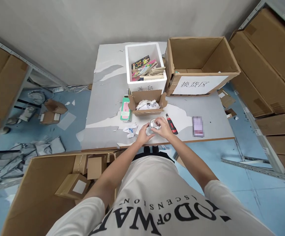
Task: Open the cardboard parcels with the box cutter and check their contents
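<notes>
The head camera looks forward and down across the table (103, 114).

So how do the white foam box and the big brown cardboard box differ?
The white foam box is narrower than the big brown cardboard box. A small open brown carton partly hides the foam box's front; the big box's white paper sign is uncovered. Colourful books lie in the foam box; none show in the big box. Both stand open-topped on the grey table.
</notes>
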Tool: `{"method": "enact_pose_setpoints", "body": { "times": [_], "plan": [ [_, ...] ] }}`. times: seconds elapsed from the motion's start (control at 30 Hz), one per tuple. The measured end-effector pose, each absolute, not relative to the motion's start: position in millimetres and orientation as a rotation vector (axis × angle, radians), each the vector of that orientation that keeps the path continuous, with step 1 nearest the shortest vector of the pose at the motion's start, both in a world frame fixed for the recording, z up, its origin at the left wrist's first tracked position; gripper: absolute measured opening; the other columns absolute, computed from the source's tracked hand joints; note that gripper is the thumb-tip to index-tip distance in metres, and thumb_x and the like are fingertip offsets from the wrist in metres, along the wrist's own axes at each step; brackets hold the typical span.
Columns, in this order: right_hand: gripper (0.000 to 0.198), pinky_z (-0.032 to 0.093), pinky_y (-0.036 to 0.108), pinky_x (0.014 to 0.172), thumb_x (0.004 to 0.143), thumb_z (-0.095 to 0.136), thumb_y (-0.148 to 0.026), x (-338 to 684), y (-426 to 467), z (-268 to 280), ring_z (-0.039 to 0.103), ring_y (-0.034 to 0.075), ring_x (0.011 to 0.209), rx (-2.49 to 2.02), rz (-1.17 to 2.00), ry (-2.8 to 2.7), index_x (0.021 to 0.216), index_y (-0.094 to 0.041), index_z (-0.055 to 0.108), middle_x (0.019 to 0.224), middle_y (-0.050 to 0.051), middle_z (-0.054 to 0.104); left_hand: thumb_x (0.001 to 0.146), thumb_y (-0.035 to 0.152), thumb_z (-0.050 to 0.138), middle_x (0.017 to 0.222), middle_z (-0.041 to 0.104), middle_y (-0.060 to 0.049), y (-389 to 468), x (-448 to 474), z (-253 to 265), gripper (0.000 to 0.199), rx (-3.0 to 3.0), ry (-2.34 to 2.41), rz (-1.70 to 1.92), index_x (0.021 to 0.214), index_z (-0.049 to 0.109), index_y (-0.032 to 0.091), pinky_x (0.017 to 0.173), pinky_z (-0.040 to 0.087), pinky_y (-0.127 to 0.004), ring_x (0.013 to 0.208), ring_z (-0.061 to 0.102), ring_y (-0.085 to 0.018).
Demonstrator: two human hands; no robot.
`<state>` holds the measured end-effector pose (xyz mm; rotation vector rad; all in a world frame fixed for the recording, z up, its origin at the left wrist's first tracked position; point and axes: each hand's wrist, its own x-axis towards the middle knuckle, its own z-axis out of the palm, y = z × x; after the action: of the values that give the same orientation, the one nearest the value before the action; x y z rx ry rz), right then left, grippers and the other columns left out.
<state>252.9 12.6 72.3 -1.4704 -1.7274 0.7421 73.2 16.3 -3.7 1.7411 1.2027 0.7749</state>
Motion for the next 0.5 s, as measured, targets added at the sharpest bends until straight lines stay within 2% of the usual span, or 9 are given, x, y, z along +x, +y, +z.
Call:
{"method": "enact_pose_setpoints", "body": {
  "times": [0.1, 0.23, 0.33, 0.43, 0.5],
  "plan": [
    [0.026, 0.049, 0.036, 0.079, 0.07, 0.069, -0.029, 247.1, 9.4, 64.6, 0.056, 0.021, 0.083, -1.518, 0.732, -1.716, 0.093, -0.022, 0.058, 0.106, 0.009, 0.055, 0.07, 0.037, 0.075, 0.124, 0.06, -0.016, 24.4, 87.5, -6.3, 0.067, 1.722, 1.234, 0.811, 0.128, 0.05, 0.017, 0.098, 0.046, -0.049, 0.117, 0.058, -0.031],
    [0.029, 0.049, 0.039, 0.083, 0.07, 0.07, -0.031, 242.8, 3.4, 54.2, 0.056, 0.022, 0.087, -1.553, 0.751, -1.718, 0.095, -0.023, 0.059, 0.108, 0.009, 0.054, 0.068, 0.028, 0.073, 0.128, 0.059, -0.014, 30.1, 88.3, -4.3, 0.068, 1.777, 1.186, 0.768, 0.131, 0.049, 0.017, 0.102, 0.044, -0.047, 0.118, 0.058, -0.03],
    [0.032, 0.05, 0.041, 0.087, 0.07, 0.071, -0.032, 246.1, -0.2, 49.8, 0.058, 0.022, 0.09, -1.537, 0.829, -1.689, 0.099, -0.022, 0.059, 0.112, 0.01, 0.054, 0.069, 0.027, 0.07, 0.122, 0.063, -0.013, 31.1, 87.4, -5.7, 0.061, 1.754, 1.124, 0.757, 0.127, 0.053, 0.017, 0.099, 0.045, -0.045, 0.113, 0.06, -0.029],
    [0.046, 0.047, 0.044, 0.097, 0.068, 0.075, -0.036, 255.5, -3.1, 47.4, 0.056, 0.026, 0.11, -1.421, 0.96, -1.688, 0.109, -0.022, 0.058, 0.124, 0.013, 0.05, 0.067, 0.028, 0.072, 0.119, 0.064, -0.013, 32.1, 87.4, -8.4, 0.061, 1.685, 1.089, 0.791, 0.125, 0.054, 0.016, 0.097, 0.047, -0.044, 0.109, 0.062, -0.028],
    [0.053, 0.045, 0.045, 0.101, 0.071, 0.072, -0.038, 262.2, -5.1, 44.9, 0.048, 0.028, 0.126, -1.344, 1.091, -1.625, 0.119, -0.024, 0.055, 0.135, 0.015, 0.045, 0.065, 0.028, 0.074, 0.118, 0.065, -0.013, 33.7, 87.4, -8.2, 0.063, 1.608, 1.098, 0.814, 0.123, 0.055, 0.016, 0.095, 0.049, -0.043, 0.106, 0.063, -0.027]
  ]
}}
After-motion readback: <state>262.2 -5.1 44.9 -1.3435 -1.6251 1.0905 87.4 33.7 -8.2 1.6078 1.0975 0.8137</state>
